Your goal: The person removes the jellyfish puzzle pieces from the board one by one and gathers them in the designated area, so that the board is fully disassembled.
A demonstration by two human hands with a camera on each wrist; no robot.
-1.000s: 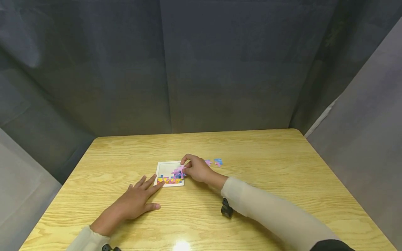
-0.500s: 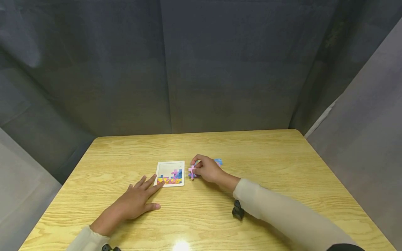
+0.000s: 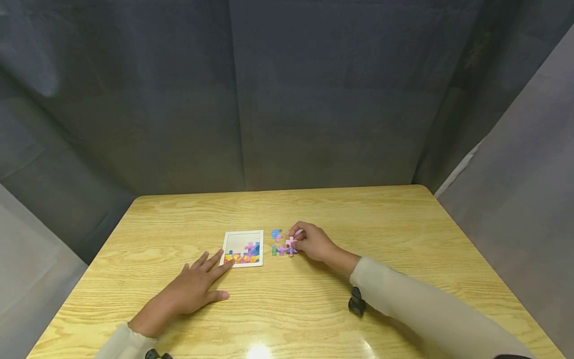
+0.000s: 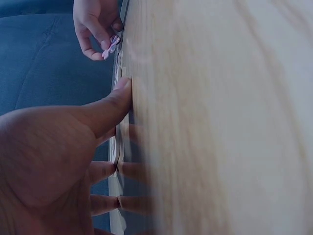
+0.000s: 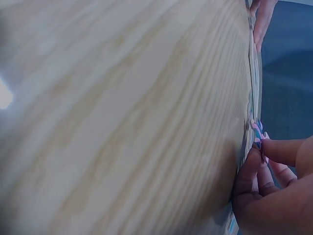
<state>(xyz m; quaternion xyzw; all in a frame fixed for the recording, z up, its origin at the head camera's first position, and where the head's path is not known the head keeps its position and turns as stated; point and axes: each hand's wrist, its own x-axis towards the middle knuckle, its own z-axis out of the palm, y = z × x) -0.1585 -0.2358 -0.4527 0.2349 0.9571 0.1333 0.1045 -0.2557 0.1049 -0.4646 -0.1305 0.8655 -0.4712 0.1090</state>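
Note:
My left hand (image 3: 195,286) lies spread on the table, its fingertips touching the lower left corner of a white puzzle tray (image 3: 262,249). Joined jigsaw pieces (image 3: 242,258) in yellow, pink and blue fill the tray's lower part and right side; its upper left shows bare white. To the right of the tray, my right hand (image 3: 314,243) pinches a pink jigsaw piece (image 3: 291,241) between thumb and fingers. The same pinched piece (image 5: 259,132) shows pink and blue in the right wrist view. In the left wrist view my left thumb (image 4: 115,100) points toward the tray side.
Loose jigsaw pieces lie between tray and right hand: a blue and pink one (image 3: 276,234) at the back, a green and pink one (image 3: 279,250) nearer. Others are partly hidden by the right hand. The wooden table (image 3: 358,214) ends before a dark curtain (image 3: 314,124).
My right hand has moved right, away from the tray, carrying the pink jigsaw piece and uncovering the tray's right side and some loose pieces. My left hand has stayed put.

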